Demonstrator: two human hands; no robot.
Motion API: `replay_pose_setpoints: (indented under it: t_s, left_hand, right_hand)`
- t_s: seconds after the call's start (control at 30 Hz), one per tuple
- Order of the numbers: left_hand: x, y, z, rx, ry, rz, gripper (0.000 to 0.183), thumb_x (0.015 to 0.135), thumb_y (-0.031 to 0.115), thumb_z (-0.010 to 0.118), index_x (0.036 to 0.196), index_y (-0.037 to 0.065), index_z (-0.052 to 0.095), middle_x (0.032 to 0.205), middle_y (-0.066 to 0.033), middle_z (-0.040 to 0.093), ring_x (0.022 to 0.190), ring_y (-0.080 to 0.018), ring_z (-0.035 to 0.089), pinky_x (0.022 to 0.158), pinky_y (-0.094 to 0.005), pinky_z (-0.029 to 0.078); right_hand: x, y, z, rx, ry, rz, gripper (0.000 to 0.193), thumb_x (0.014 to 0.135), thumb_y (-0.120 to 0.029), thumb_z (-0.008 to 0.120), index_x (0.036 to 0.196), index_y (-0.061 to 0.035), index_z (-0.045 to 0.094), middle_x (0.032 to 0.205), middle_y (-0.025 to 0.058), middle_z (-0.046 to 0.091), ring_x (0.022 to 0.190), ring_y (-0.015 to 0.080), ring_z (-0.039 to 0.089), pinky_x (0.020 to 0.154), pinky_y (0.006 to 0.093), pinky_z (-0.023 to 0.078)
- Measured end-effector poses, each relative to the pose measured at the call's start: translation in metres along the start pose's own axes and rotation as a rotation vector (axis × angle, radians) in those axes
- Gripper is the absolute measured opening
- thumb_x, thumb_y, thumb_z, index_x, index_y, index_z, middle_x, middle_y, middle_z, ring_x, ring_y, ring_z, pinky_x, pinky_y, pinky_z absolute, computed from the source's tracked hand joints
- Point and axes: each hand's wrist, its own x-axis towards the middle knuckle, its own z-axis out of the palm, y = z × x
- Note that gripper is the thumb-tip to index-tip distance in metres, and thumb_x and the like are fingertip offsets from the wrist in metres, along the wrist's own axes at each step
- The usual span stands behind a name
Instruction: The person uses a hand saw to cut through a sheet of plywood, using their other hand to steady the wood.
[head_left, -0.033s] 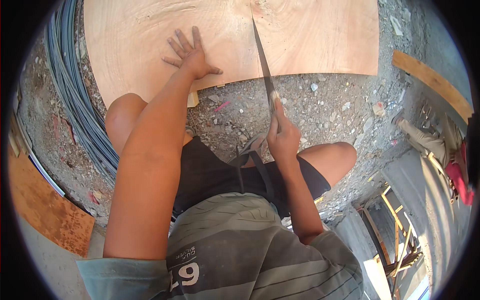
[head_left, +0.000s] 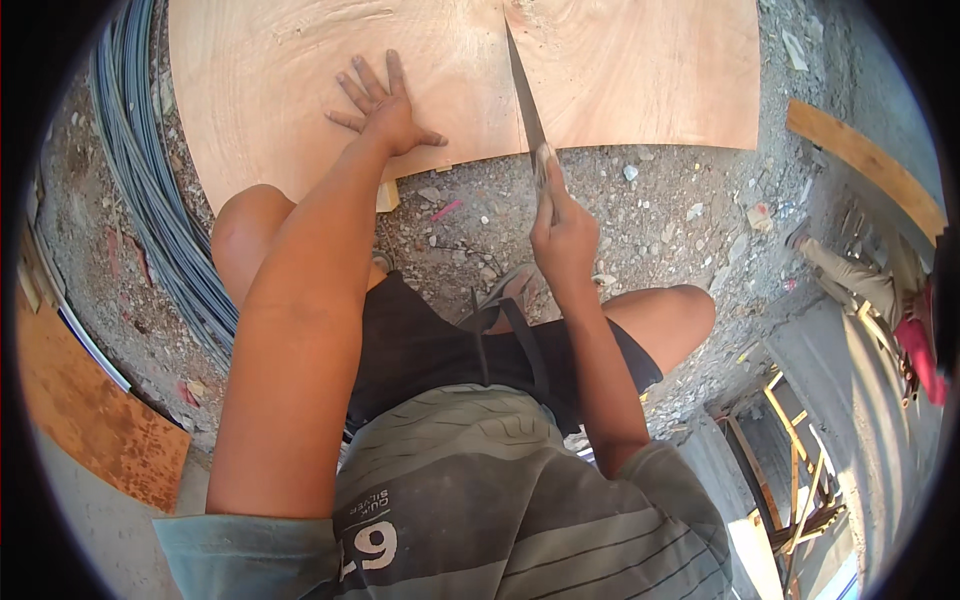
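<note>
A large sheet of plywood [head_left: 640, 80] lies across the top of the view, its near edge toward me. My left hand [head_left: 388, 118] rests flat on it, fingers spread, close to that edge. In my right hand [head_left: 565, 225] is the handle of a handsaw [head_left: 527, 95]. The saw's long, tapering blade crosses the near edge and stands in a thin cut line running up the sheet. My right fingers wrap round the handle and hide most of it.
Coiled grey rods [head_left: 140, 150] curve along the left. Gravelly ground [head_left: 660, 220] lies under my legs. A brown board [head_left: 865, 160] leans at the right, near another person [head_left: 870, 285]. A stained board [head_left: 100, 420] sits lower left, and wooden pieces [head_left: 800, 450] lower right.
My right hand and the saw have moved slightly forward, away from my body, along the cut. My left hand stays in place on the plywood.
</note>
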Motion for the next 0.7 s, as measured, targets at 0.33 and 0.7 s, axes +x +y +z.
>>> replay_pose_setpoints:
  t_s: [0.33, 0.7]
  left_hand:
    - [-0.001, -0.004, 0.004, 0.01, -0.007, -0.016, 0.17, 0.057, 0.065, 0.098, 0.167, 0.02, -0.023, 0.166, -0.0362, -0.033, 0.149, -0.0612, -0.033, 0.103, -0.0915, -0.005]
    - [0.001, -0.001, 0.002, 0.028, -0.035, -0.007, 0.172, 0.056, 0.064, 0.098, 0.167, 0.018, -0.025, 0.166, -0.0362, -0.032, 0.149, -0.0609, -0.034, 0.103, -0.0922, -0.005]
  right_hand:
    - [-0.09, 0.006, -0.037, 0.079, 0.019, 0.023, 0.051, 0.097, -0.007, 0.066, 0.147, -0.018, 0.065, 0.072, 0.0178, 0.068, 0.059, 0.0339, 0.067, 0.055, 0.0462, 0.05]
    - [-0.048, 0.03, 0.023, 0.115, 0.1, 0.018, 0.053, 0.096, -0.006, 0.067, 0.148, -0.0158, 0.064, 0.075, 0.0201, 0.068, 0.06, 0.0337, 0.066, 0.058, 0.0432, 0.05]
